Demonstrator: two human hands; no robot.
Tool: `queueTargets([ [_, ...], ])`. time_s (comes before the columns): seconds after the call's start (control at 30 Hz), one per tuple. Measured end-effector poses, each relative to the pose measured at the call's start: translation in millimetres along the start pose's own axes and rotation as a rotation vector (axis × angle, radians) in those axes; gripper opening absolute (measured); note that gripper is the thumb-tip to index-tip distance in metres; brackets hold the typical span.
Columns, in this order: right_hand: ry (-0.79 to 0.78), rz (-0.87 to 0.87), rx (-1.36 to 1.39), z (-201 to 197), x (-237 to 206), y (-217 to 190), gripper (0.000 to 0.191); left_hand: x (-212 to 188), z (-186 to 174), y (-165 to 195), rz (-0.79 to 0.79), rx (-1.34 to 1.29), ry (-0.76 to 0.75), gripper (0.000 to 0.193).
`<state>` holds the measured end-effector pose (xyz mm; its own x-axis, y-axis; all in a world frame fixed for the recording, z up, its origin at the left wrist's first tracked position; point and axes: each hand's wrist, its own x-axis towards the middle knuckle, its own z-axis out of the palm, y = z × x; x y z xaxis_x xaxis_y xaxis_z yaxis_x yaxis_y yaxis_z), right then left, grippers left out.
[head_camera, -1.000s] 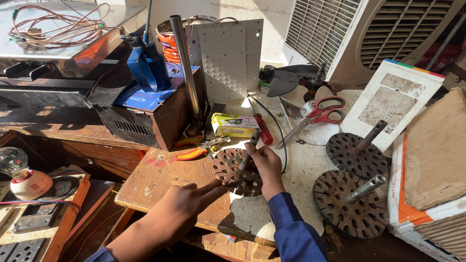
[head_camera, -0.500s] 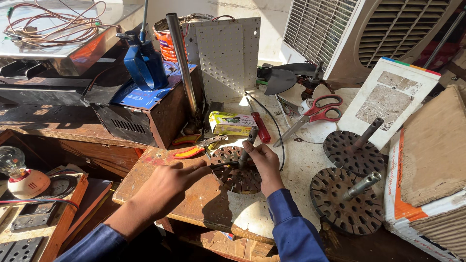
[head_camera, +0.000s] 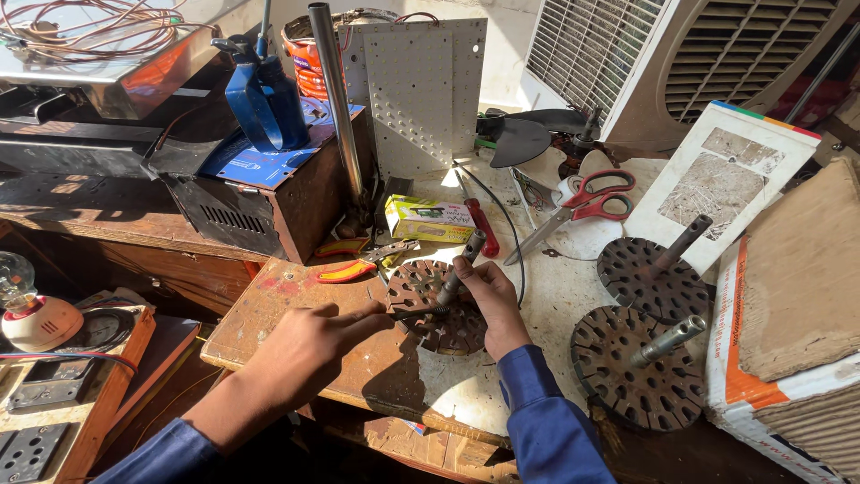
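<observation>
Right hand closed around the steel shaft of a slotted rotor disc, which lies flat on the wooden table, near its front edge. Left hand closed on a thin dark tool, forefinger stretched along it; the tool tip touches the top face of the rotor disc just left of the shaft. What kind of tool it is cannot be told.

Relative to the rotor disc:
- just behind left, red-handled pliers lying flat
- behind, a small yellow-green box and a red-handled screwdriver
- behind right, red-handled scissors
- right, two more rotor discs with shafts, one farther back, one nearer, both apart from it
- far behind left, a blue oil can on a dark metal box.
</observation>
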<state>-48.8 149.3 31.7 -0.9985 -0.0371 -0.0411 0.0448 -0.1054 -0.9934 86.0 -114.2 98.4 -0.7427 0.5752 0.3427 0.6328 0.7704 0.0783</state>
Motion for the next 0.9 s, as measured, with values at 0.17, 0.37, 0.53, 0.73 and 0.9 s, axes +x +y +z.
queueTargets([
  [0.17, 0.035, -0.021, -0.003, 3, -5, 0, 0.036, -3, 0, 3, 0.2, 0.041, 0.011, 0.071],
  [0.37, 0.029, -0.034, 0.028, 6, -4, -1, 0.036, -13, 0, -11, 0.156, 0.049, 0.029, 0.073],
  [0.53, 0.068, -0.077, 0.025, 14, -8, -3, 0.034, -15, -7, -7, 0.031, 0.104, -0.064, 0.075],
  [0.73, 0.121, -0.002, -0.072, 13, -6, -8, 0.028, -18, -11, -4, 0.084, 0.124, -0.086, 0.07],
  [0.9, 0.113, -0.03, -0.041, 13, -5, -7, 0.029, -22, 4, 0, 0.236, 0.208, -0.054, 0.063],
])
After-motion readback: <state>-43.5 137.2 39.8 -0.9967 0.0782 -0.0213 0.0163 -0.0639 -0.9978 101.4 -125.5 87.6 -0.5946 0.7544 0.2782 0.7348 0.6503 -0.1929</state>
